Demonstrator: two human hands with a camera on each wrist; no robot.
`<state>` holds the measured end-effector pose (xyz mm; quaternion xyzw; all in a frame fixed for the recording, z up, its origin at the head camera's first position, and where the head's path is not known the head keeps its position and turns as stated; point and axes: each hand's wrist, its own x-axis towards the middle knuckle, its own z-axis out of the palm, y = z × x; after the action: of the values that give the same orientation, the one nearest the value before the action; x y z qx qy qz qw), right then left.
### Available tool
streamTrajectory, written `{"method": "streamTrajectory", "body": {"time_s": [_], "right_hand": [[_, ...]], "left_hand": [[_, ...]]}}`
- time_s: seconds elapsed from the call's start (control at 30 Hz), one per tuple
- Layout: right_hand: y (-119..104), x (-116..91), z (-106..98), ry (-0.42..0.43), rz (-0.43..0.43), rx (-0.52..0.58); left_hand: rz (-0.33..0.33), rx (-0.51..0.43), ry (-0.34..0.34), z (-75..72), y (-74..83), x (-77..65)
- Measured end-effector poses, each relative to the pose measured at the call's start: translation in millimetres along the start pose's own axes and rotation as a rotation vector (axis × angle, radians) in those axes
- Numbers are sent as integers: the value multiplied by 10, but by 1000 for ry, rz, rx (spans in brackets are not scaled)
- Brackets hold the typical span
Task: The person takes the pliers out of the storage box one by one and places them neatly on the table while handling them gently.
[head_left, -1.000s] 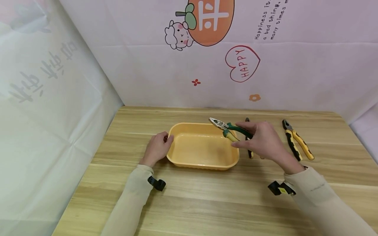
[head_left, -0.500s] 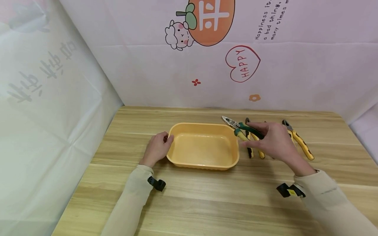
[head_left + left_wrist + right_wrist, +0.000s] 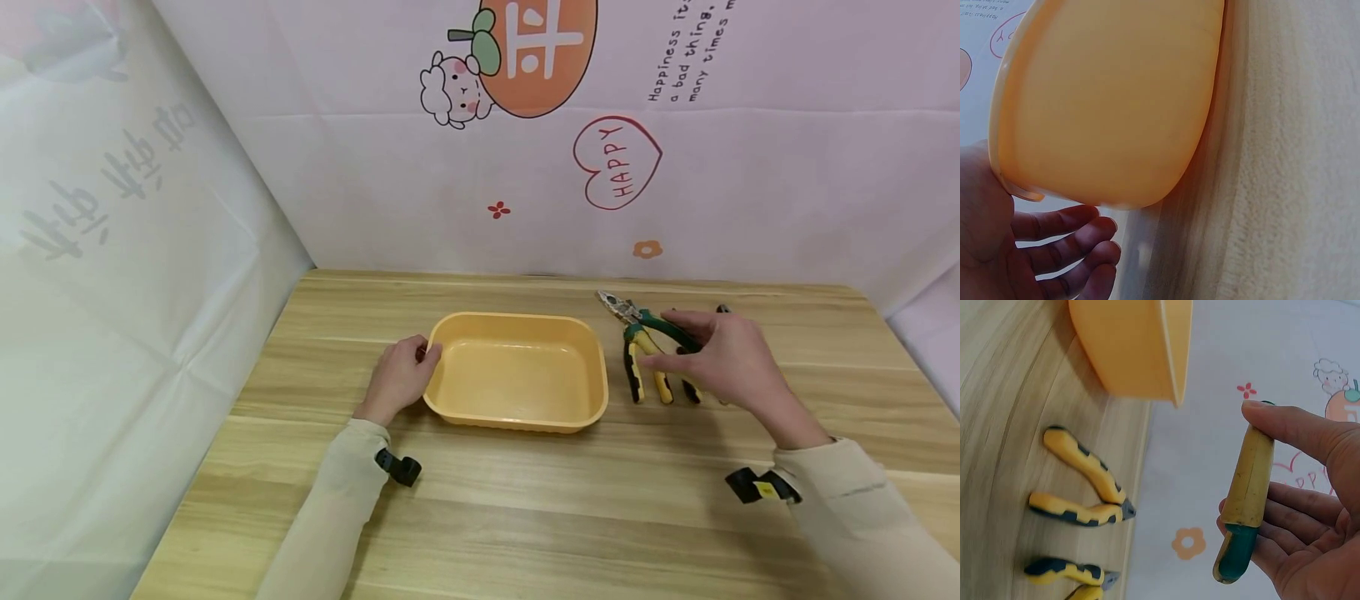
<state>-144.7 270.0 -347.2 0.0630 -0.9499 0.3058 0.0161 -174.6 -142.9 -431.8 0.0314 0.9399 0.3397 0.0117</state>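
My left hand [image 3: 401, 371] grips the left rim of a yellow plastic tray [image 3: 517, 379], thumb over the edge and fingers around the outside. Nothing lies in the tray. To its right, my right hand [image 3: 738, 358] holds combination pliers [image 3: 633, 313] by their green and yellow handles, thumb on one handle and fingers on the other. The handles are spread and the metal nose points to the back left. In the right wrist view the yellow handle [image 3: 1251, 478] shows end-on to the thumb, raised off the table.
Under the held pliers lie yellow-and-black pliers [image 3: 1082, 456] with handles apart. A second pair [image 3: 1069, 570] lies beside them. Farther right, the tip of another tool [image 3: 723, 308] shows behind my right hand. A printed white cloth [image 3: 360, 192] hangs behind the wooden table [image 3: 510, 517].
My right hand has moved right with the pliers, from over the tray's right end to above the other pliers. The left hand and the tray have stayed put.
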Motion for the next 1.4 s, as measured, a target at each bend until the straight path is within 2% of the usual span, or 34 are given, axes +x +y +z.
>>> {"method": "streamTrajectory", "body": {"time_s": [0.53,1.03,1.4], "right_hand": [[361,-6,-129,25,56,-30],[869,-31,-315,26,232,-46],[1184,-98,-414,71,289,-56]], "left_hand": [[-4,1,-1,-4,0,3],[-4,1,-1,0,-5,3],[-5,0,0,-3,5,2]]}}
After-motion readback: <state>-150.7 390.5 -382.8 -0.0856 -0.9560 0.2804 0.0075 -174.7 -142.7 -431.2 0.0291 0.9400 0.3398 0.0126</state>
